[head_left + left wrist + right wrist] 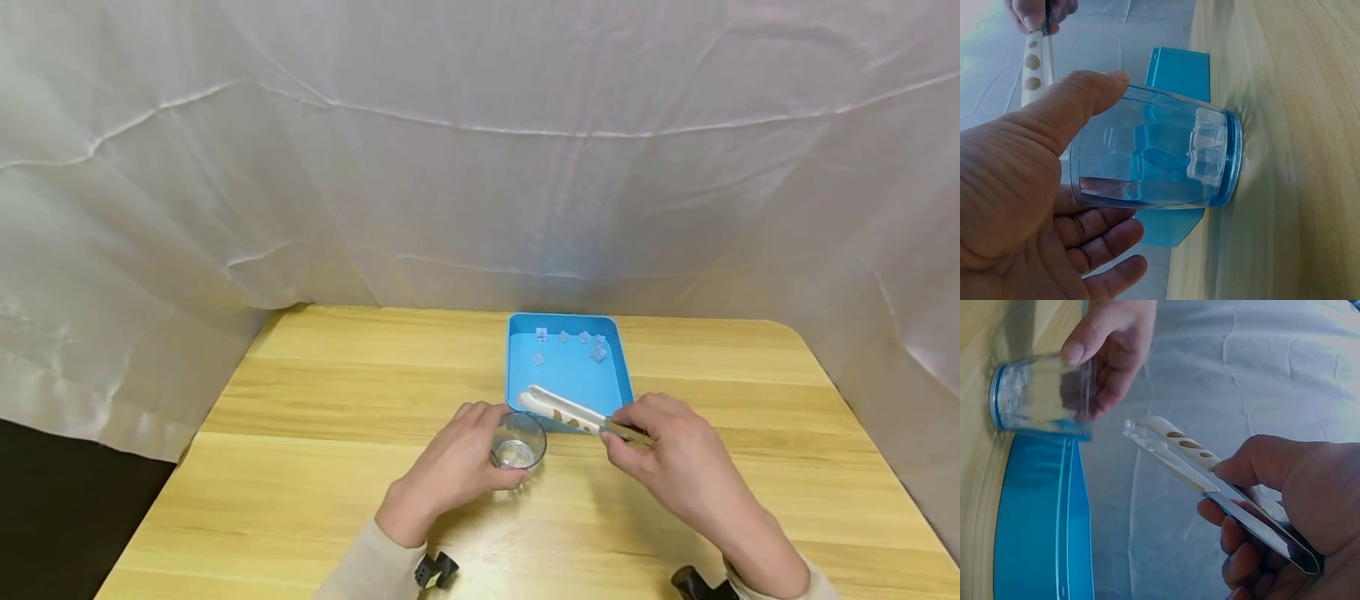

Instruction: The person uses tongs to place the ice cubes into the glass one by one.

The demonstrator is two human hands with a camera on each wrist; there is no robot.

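My left hand grips a clear drinking glass near its rim, thumb on one side and fingers on the other. The glass stands upright on the table, with several clear ice-like cubes at its bottom. In my right hand is a pair of metal tongs with white, brown-spotted tips, pinched between thumb and fingers. A clear cube shows at the tips of the tongs in the right wrist view. Those tips hover above the tray's near edge, just beyond the glass and higher than its rim.
Behind the glass sits a shallow blue tray with several clear cubes, mostly toward its far side. The wooden table carries it all. A pale grey curtain hangs along the table's back and sides.
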